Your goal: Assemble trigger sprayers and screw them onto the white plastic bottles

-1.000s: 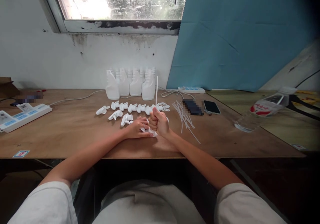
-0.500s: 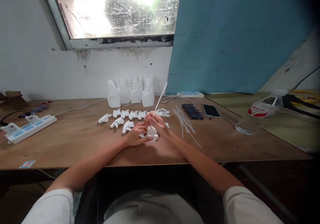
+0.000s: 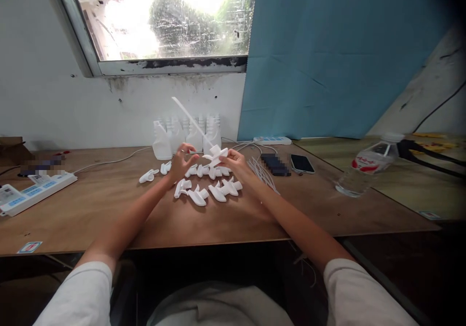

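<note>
My right hand (image 3: 236, 163) grips a white trigger sprayer head (image 3: 218, 155) above the table. A thin white dip tube (image 3: 191, 120) sticks out of it, slanting up to the left in front of the bottles. My left hand (image 3: 181, 162) is apart from it, with fingers spread and nothing in them. Below both hands lie several more trigger sprayer heads (image 3: 197, 196) in loose rows. Behind them stand several white spray bottles (image 3: 162, 142) against the wall, with no caps on their necks.
Loose white tubes (image 3: 264, 174) lie right of my right hand, near a dark blurred object (image 3: 275, 164) and a phone (image 3: 302, 163). Power strips (image 3: 38, 192) sit at left and back. A clear plastic bottle (image 3: 367, 166) stands at right.
My hands have parted and moved up from the table's front. The left has let go and opened. The sprayer head is now in my right hand, its tube tilted left instead of right.
</note>
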Demonstrator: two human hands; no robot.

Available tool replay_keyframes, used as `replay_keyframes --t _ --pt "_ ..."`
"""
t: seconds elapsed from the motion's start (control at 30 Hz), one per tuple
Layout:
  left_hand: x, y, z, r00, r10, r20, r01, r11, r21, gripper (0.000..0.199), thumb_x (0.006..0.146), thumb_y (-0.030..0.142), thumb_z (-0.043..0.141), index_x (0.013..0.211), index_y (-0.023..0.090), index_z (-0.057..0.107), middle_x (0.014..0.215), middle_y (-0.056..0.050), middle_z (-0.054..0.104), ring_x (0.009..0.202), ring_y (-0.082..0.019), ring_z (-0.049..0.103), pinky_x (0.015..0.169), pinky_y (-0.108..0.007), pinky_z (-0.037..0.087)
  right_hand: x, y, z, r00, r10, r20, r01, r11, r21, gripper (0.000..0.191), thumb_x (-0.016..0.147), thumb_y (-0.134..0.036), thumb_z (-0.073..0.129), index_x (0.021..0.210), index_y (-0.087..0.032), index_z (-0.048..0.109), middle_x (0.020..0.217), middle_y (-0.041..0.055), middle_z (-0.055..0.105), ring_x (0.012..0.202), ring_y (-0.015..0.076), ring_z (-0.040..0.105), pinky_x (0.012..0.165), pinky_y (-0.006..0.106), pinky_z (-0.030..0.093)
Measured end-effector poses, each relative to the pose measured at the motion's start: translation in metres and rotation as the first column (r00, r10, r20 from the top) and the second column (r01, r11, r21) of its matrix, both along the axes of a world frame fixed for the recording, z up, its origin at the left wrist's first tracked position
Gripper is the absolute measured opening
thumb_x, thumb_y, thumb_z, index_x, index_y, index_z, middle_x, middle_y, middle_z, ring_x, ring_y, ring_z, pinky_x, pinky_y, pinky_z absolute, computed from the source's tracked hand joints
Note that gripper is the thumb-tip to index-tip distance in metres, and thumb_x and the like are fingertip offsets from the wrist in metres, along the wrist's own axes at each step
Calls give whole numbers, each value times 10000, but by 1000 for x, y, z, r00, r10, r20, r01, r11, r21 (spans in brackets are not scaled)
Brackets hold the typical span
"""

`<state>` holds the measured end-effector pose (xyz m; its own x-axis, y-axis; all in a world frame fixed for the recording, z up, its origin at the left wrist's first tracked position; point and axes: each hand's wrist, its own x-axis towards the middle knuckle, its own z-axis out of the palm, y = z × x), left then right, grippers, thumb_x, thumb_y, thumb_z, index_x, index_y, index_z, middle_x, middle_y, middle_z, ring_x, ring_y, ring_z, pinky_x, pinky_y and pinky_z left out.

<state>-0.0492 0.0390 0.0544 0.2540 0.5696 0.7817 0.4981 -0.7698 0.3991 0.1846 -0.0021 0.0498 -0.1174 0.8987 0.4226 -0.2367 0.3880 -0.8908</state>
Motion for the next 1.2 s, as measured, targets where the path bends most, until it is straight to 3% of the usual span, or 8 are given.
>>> replay_keyframes --t 0.07,0.2,0.3,0.43,0.63,0.73,0.9,1.2 --pt "-19 32 10 955 286 79 -285 958 -28 327 852 437 596 1027 176 507 1085 -100 553 950 -198 547 927 -344 442 11 10 -1 992 -60 -107 57 998 -29 393 617 -397 825 691 -203 492 712 -24 664 696 165 670 745 342 564" --pt "-60 84 27 679 722 133 -685 688 -240 589 762 386 708 1212 125 432 1300 -196 485 1228 -308 452 1051 -443 369 29 17 -5 971 -192 -142 181 980 -82 437 575 -391 837 755 -227 474 742 -16 695 705 200 701 712 358 573" --pt "-79 106 30 591 804 65 -723 563 -400 830 689 494 756 1322 134 358 1396 -231 434 1331 -380 365 1048 -537 359 35 16 -7 969 -201 -147 189 978 -88 441 604 -386 814 844 -241 474 800 -8 716 724 213 716 699 363 574" --pt "-85 122 26 615 787 -36 -672 500 -546 1045 613 532 799 1414 127 263 1374 -269 465 1332 -410 386 1029 -570 365 38 18 -11 970 -182 -160 170 982 -81 426 635 -383 783 887 -238 471 797 -16 715 648 185 703 672 337 565" --pt "-84 124 16 630 762 -149 -704 479 -525 786 633 354 805 1294 158 427 1388 -227 462 1329 -410 378 1020 -576 372 43 20 -14 968 -241 -73 235 969 -80 398 653 -421 733 907 -238 488 718 -36 692 538 153 635 557 279 509" --pt "-84 110 12 649 748 -140 -733 564 -382 512 686 334 759 1115 179 527 1334 -170 509 1286 -353 431 1030 -489 387 43 18 -13 967 -246 -61 242 968 -59 391 658 -434 722 911 -244 492 717 -35 687 542 155 627 540 273 492" --pt "-90 73 8 698 697 -162 -716 684 -141 463 768 283 666 1185 213 477 1195 -98 617 1110 -292 554 955 -384 408 43 15 -10 963 -248 -106 246 969 -36 384 658 -428 723 921 -246 509 769 -24 700 587 157 640 553 266 498" --pt "-108 10 0 622 777 -102 -775 629 68 257 890 323 496 1126 227 529 1181 -98 623 1201 -303 471 1060 -449 238 41 8 -8 975 -198 -106 196 980 -22 324 652 -344 725 893 -236 537 723 -30 671 648 187 659 554 279 505"
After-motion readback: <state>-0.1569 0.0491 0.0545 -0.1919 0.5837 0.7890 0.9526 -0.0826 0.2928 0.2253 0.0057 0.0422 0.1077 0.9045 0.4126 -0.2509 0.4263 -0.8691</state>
